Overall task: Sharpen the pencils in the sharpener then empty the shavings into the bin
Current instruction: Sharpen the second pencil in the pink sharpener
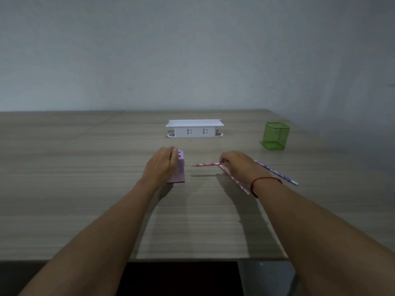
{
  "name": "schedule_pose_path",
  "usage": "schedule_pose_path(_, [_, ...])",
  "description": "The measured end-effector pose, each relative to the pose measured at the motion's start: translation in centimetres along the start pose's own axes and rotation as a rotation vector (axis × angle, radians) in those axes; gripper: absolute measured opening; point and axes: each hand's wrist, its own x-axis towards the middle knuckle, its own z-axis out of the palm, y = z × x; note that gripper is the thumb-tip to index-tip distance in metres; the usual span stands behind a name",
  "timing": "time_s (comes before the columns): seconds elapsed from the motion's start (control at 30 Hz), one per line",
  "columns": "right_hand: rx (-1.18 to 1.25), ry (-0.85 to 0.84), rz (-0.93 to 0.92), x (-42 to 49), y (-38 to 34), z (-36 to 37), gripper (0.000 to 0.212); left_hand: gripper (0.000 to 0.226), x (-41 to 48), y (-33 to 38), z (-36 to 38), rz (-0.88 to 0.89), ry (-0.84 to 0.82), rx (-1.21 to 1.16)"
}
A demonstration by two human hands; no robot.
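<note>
Head view: hands apparently grip sharpener [179, 167], pencil [206, 164].

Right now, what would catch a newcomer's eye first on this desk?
Two bare arms reach in: the left hand holds a small pink sharpener standing mid-desk, while the right hand pinches a pink patterned pencil, its tip aimed at the sharpener. Far right stands a bright green mesh bin, and at the back a white pop-up socket box.
</note>
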Motion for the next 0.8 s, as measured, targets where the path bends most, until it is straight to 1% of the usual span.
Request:
schedule_pose_path(0.1, [0.018, 0.002, -0.032, 0.2, -0.7, 0.1, 0.018, 0.039, -0.1, 0.3, -0.3, 0.007, -0.027, -0.005])
schedule_pose_path(0.2, [0.033, 0.023, -0.044, 0.3, -1.5, -0.1, 0.019, 0.042, -0.1, 0.6, -0.4, -0.007, -0.039, -0.030])
schedule_pose_path(0.33, [0.016, 0.028, -0.019, 0.3, -1.8, 0.1, 0.020, 0.038, -0.2, 0.5, -0.4, -0.032, -0.048, -0.041])
schedule_pose_path(0.5, [0.015, 0.020, -0.009, 0.1, -2.1, 0.2, 0.020, 0.046, -0.6, 0.8, -0.5, -0.035, -0.031, -0.039])
schedule_pose_path(0.63, [0.035, 0.019, -0.013, 0.1, -2.2, 0.0, 0.020, 0.046, -0.4, 0.9, -0.4, -0.057, -0.024, -0.047])
schedule_pose_path(0.73, [0.032, 0.021, -0.022, 0.2, -2.5, -0.2, 0.021, 0.037, -0.3, 1.0, -0.4, -0.083, -0.032, -0.057])
schedule_pose_path(0.8, [0.033, 0.026, -0.033, 0.3, -3.1, -0.2, 0.021, 0.034, -0.3, 1.1, -0.4, -0.078, -0.033, -0.054])
